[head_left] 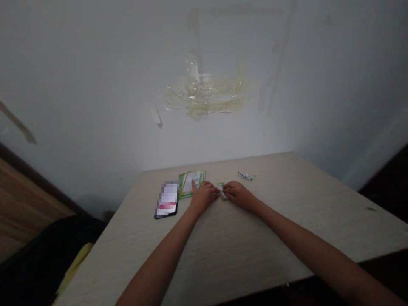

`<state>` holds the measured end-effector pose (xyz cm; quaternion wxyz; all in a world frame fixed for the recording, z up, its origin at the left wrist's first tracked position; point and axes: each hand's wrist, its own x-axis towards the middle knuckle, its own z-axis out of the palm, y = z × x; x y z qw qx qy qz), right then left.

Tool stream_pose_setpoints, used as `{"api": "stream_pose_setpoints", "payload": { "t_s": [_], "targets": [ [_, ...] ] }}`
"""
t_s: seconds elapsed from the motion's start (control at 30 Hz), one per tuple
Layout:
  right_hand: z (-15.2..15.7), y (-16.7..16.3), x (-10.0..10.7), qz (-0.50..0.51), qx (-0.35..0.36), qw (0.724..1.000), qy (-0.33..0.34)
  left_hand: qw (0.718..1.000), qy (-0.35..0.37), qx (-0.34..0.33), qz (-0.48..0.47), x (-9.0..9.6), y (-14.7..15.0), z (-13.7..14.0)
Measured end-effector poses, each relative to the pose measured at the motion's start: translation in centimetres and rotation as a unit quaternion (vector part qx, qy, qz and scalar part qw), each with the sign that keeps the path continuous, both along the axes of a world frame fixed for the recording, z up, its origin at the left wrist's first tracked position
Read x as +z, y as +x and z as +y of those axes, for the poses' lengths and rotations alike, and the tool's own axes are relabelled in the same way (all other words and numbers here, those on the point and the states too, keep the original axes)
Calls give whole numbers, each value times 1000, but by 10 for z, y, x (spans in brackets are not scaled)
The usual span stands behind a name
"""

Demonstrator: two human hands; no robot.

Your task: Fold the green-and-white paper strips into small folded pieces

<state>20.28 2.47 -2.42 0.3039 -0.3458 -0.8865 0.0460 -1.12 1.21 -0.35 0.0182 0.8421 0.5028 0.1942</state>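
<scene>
Between my two hands a small green-and-white folded packet (222, 192) rests on the pale wooden table (204, 250). My left hand (204, 196) grips its left side with the fingertips, the thumb raised toward a stack of flat green-and-white packets (185, 182). From the other side my right hand (239, 194) pinches the packet's right edge with bent fingers. Part of the packet is covered by the fingers, so its print cannot be read. Beyond my right hand lies a narrow, crumpled green-and-white strip (246, 176).
Left of the stack lies a phone (167, 199) with a blurred, lit screen. A white wall (111, 119) with old clear tape (207, 95) rises behind the table. Dark and yellow cloth (75, 263) sits beyond the table's left edge.
</scene>
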Motion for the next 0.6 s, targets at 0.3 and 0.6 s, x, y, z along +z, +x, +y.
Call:
{"api": "stream_pose_setpoints", "payload": {
  "t_s": [0.3,0.6],
  "targets": [
    [-5,3,3,-4,17,1000,-10,1000,12,-2,8,1,0,-2],
    [-8,6,-1,8,16,999,-26,1000,10,-6,-6,0,0,-4]
  ]
}}
